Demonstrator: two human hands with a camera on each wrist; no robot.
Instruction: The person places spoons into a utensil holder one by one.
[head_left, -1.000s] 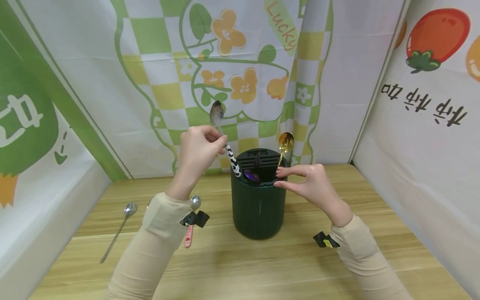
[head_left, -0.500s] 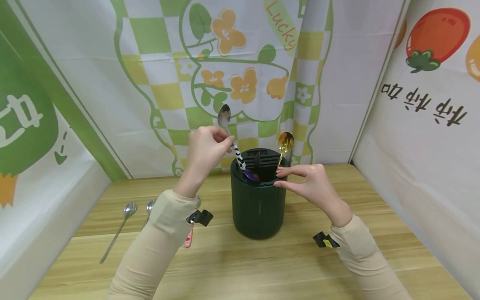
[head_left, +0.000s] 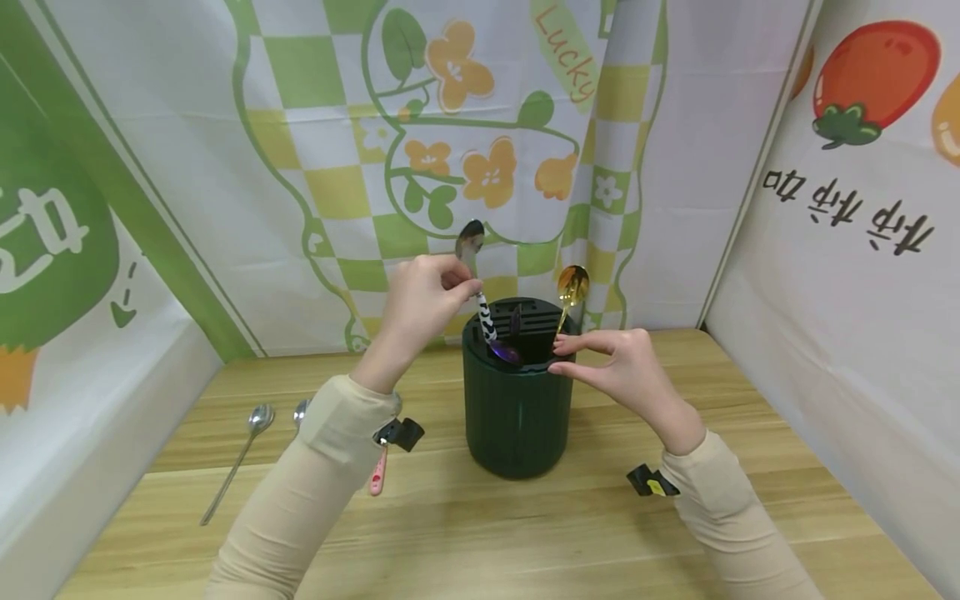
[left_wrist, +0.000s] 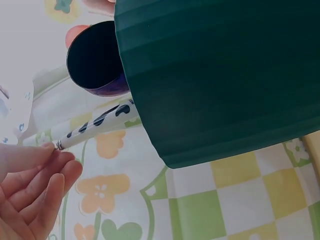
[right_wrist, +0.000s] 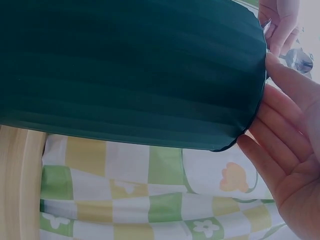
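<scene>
My left hand [head_left: 425, 292] pinches a spoon [head_left: 487, 312] with a cow-print handle, silver bowl up. Its handle end is down at the left of a dark green ribbed utensil holder [head_left: 517, 417], beside the purple bowl of another spoon [head_left: 506, 354]. In the left wrist view the thumb and fingertips meet at the top of the cow-print handle [left_wrist: 100, 120]. My right hand [head_left: 618, 362] holds the holder's right rim, thumb at the front and fingers beyond. A golden spoon [head_left: 572, 287] stands bowl up just above these fingers; a dark spoon [head_left: 516, 319] stands behind.
On the wooden table [head_left: 600, 533] at left lie a long silver spoon [head_left: 247, 450], another spoon [head_left: 301, 412] partly under my left sleeve, and a pink-handled utensil [head_left: 378, 475]. Printed cloth [head_left: 330, 192] hangs behind the holder; white walls stand on both sides.
My left hand has moved right with the cow-print spoon, which stands more upright, its handle end now over the holder beside the purple bowl. The right hand has stayed at the rim.
</scene>
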